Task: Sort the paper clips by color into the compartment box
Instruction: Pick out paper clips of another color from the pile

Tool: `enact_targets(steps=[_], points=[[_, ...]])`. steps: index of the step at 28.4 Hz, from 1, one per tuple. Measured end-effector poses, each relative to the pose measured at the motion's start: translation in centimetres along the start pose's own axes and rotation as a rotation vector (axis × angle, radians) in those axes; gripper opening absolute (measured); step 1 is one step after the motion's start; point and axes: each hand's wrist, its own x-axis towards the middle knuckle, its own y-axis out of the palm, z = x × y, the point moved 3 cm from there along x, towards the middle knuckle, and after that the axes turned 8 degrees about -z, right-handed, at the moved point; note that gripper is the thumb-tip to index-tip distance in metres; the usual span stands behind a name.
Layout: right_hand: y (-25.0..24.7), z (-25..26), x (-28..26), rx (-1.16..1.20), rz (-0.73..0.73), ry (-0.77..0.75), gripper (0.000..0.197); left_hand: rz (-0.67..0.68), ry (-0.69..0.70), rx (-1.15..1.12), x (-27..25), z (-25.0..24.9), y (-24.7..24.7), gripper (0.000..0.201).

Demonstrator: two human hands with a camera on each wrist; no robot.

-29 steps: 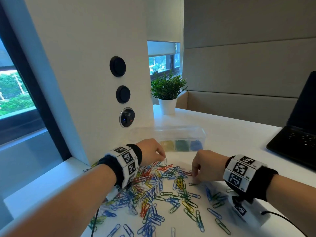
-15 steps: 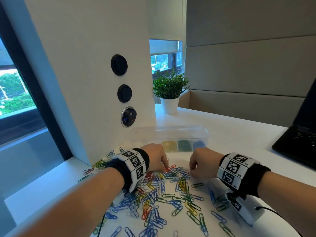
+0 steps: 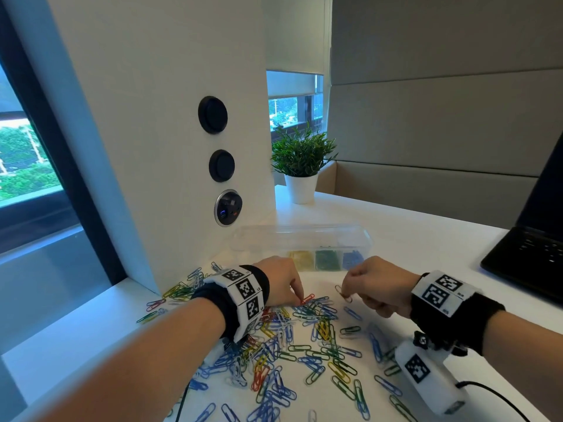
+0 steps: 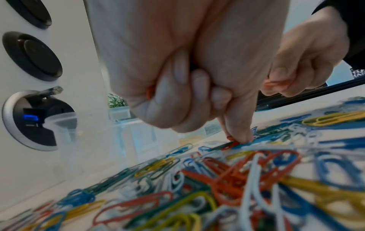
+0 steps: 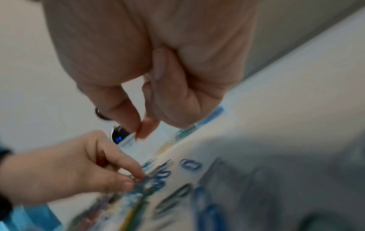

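Pressing a red clip (image 3: 306,299), left hand (image 3: 281,281); right hand (image 3: 376,286) pinches another.

- The right hand (image 3: 376,286) has lifted off the table, now pinching a red clip (image 3: 343,293) above the pile.
- The left hand (image 3: 281,283) has shifted right, its fingertip pressing another red clip (image 3: 307,299).

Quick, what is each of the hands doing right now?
Left hand: curled round red clips, forefinger pressing a red paper clip on the pile.
Right hand: pinching an orange-red paper clip, lifted.

Clips (image 3: 304,339) on table (image 3: 411,248); compartment box (image 3: 304,248) behind; laptop (image 3: 530,254) right
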Motion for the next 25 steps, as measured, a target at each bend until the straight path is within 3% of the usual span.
enact_targets(steps=[3,6,11,15,20,23,25], points=[[0.1,-0.4,0.1,0.468,0.081,0.152,0.028,-0.002,0.017,0.001,0.0,-0.3,-0.2,0.013],[0.2,0.2,-0.1,0.806,0.187,0.208,0.019,0.008,0.037,0.018,0.0,-0.5,-0.2,0.015],[0.9,0.9,0.0,0.980,0.240,0.210,0.024,-0.023,0.025,-0.028,0.0,0.4,-0.6,0.019],[1.5,0.9,0.3,1.021,0.221,0.230,0.020,-0.114,-0.027,-0.080,-0.1,1.8,-1.4,0.014],[2.1,1.2,0.6,0.954,0.196,0.245,0.017,-0.084,-0.031,0.020,-0.5,1.6,-1.0,0.013],[1.9,1.2,1.1,0.708,0.097,0.216,0.018,-0.061,-0.011,0.087,-0.3,1.2,-0.8,0.013],[1.7,1.4,1.6,0.350,0.001,0.105,0.015,-0.051,-0.007,0.114,-0.3,1.1,-0.7,0.014]])
